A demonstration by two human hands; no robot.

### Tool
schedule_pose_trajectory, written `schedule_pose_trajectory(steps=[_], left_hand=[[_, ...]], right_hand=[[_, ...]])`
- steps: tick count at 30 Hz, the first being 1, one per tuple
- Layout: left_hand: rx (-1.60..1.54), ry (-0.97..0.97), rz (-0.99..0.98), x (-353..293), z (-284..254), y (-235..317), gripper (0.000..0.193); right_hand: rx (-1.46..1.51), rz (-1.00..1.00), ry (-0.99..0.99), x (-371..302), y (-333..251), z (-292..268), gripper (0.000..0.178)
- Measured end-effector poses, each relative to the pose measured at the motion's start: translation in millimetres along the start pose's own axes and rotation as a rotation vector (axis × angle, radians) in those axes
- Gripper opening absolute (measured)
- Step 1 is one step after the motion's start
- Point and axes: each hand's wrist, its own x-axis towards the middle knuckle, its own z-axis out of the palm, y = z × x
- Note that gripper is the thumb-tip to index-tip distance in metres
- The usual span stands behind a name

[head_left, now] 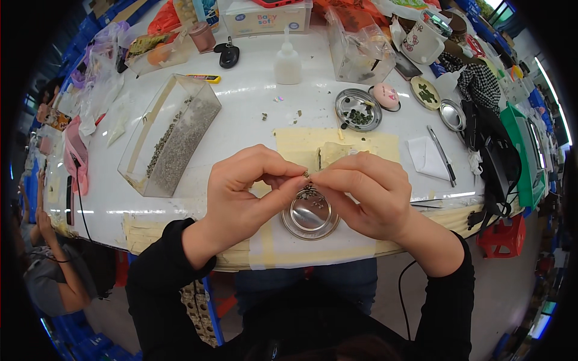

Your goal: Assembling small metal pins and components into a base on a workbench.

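My left hand (253, 186) and my right hand (367, 192) meet fingertip to fingertip in front of me, both closed in a pinch. A tiny dark bit shows between the fingertips, too small to name. Just below them, a round metal dish (301, 231) on white paper holds several small dark pieces. Behind the right hand is a block wrapped in yellowish tape (331, 150), partly hidden by that hand. Farther back, another metal dish (376, 120) holds dark green bits.
A clear bin of grey-green bits (192, 120) stands at the left. A white squeeze bottle (288, 65) is at the back. To the right lie a pen (441, 155), a small plate with green pieces (425, 93) and a black bag (490, 144). Another person's arm (57, 253) shows far left.
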Motion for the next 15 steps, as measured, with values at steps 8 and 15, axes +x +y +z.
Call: schedule_pose_trajectory(steps=[8,15], left_hand=[[-0.075,-0.008,-0.021,-1.6,-1.9,-2.1,0.010],[-0.047,-0.014,0.020,-1.7,-4.5,-2.7,0.010]], right_hand=[[0.096,0.052,0.031,1.3,-2.2,5.2,0.024],[0.162,0.088,0.002,2.0,-2.6,4.2,0.022]])
